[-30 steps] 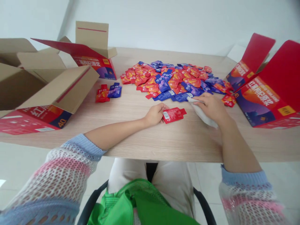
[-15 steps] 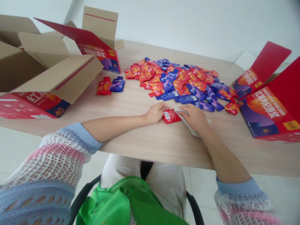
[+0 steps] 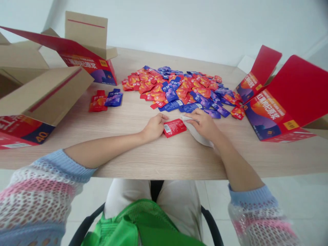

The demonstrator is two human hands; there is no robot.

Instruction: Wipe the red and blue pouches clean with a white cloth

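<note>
A red pouch lies with its printed, barcoded back facing up, just over the table's front part. My left hand is closed on its left end, thumb and fingers pinching the edge. My right hand grips a white cloth or tissue at the pouch's right end; the cloth hangs down toward the table under the palm. Behind both hands spreads a heap of red and purple pouches. Off to the left, a red pouch and a purple pouch lie side by side.
Open cardboard cartons stand at the left, one near and one farther back. At the right are two red-flapped cartons, a front one and a back one. The wooden table's front edge runs above my lap.
The view has shifted, so the table things appear farther left. My right hand with the cloth has drawn away from the pouch's middle to its right end, uncovering more of its back.
</note>
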